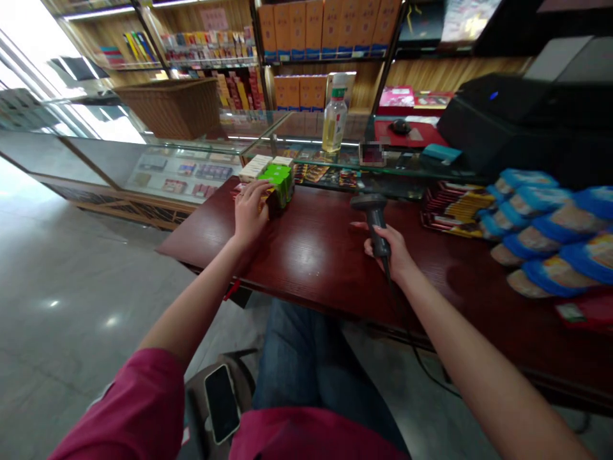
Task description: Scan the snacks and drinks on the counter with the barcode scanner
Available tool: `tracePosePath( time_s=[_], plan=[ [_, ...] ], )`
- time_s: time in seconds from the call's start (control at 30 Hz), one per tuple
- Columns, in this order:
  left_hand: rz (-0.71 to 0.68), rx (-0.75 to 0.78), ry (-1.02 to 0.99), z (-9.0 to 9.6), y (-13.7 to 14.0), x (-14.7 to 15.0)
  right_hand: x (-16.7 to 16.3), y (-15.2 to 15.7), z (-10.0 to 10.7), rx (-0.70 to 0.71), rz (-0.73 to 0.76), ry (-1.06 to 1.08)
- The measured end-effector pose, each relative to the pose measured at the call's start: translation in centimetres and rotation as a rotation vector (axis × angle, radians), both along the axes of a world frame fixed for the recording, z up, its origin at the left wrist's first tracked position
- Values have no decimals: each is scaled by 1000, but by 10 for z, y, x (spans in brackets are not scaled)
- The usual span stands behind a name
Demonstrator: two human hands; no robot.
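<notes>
My left hand (249, 207) is at a cluster of small boxes on the dark red wooden counter. Its fingers curl over a small red-and-yellow box, mostly hidden under the hand. Against it stand green boxes (280, 179), with white boxes (256, 167) just behind. My right hand (395, 249) is wrapped round the handle of a black barcode scanner (377, 223). The scanner's head points away from me above the counter, and its cable (416, 348) hangs down past the counter's front edge.
A bottle of yellowish liquid (334, 121) stands on the glass display case behind the counter (306, 255). Red-and-gold packets (453, 207) and blue-lidded tubs (541, 255) are stacked at right. A wicker basket (172, 105) sits at back left. A phone (221, 404) lies beside my lap.
</notes>
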State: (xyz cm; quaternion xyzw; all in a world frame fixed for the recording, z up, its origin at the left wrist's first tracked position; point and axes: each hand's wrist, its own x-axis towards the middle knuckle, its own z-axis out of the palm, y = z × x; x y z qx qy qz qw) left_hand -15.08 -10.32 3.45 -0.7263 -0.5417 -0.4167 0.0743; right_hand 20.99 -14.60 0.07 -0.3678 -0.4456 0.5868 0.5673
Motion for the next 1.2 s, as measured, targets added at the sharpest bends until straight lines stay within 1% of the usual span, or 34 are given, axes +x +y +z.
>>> tracePosePath(
  time_s=[0.07,0.17,0.23,0.3,0.4,0.47,0.53,0.6,0.67,0.77,0.87,0.97,1.0,1.07,1.13,1.2],
  plan=[
    [-124,-16,18,-5,2,49,38,-1,-1,23,-122,-8],
    [-330,-91,57,-18,12,131,93,-7,-3,55,-280,-39],
    [-452,-156,86,-28,22,187,124,-13,-6,72,-366,-51],
    [-550,-212,138,-38,30,243,149,-19,-8,82,-441,-43],
    [-608,-265,241,-47,40,318,171,-24,-12,90,-506,7],
    [-621,-266,283,-50,47,359,176,-23,-14,95,-530,42],
    [-629,-244,299,-51,55,391,177,-20,-15,96,-542,52],
    [-642,-231,313,-52,63,411,175,-16,-16,101,-531,38],
    [-665,-233,312,-54,68,420,174,-13,-18,115,-511,21],
    [-690,-238,226,-57,68,413,174,-13,-18,136,-488,2],
    [-622,-249,31,-55,62,388,173,-20,-14,169,-452,-2],
    [-493,-275,-206,-51,58,352,169,-30,-7,187,-336,17],
    [-455,-306,-286,-51,58,340,166,-34,-4,182,-281,22],
    [-417,-422,-434,-52,58,317,161,-40,-1,161,-164,17],
    [-431,-561,-547,-54,59,301,156,-44,1,135,-65,-4],
    [-447,-645,-606,-58,59,293,153,-44,0,107,-4,-27]
  ],
)
